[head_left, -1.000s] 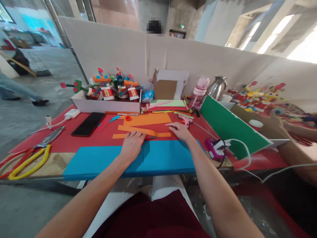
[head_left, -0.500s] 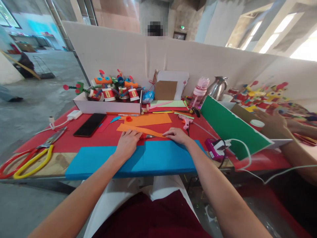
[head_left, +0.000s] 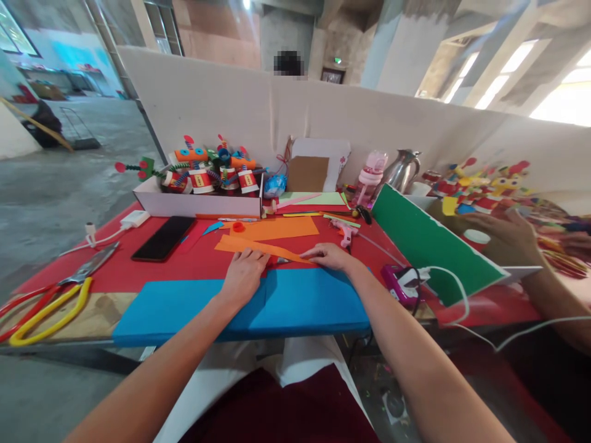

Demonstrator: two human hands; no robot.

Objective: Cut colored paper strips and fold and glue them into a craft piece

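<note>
A matt finish is shown by the orange paper strip (head_left: pixel 276 250) and blue block (head_left: pixel 309 301); gloss is seen on the phone (head_left: pixel 164 238), polished metal jug (head_left: pixel 402 171) and translucent plastic bottle (head_left: pixel 370 176).

Bare left hand (head_left: pixel 244 275): palm down, slightly curled
Bare right hand (head_left: pixel 331 256): fingers (head_left: pixel 314 251) pointing leftward
Bare forearms (head_left: pixel 397 323): angled inward

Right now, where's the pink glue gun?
In the head view, the pink glue gun lies right of centre, just beyond the right hand and just right of the wide orange paper sheet.
</note>
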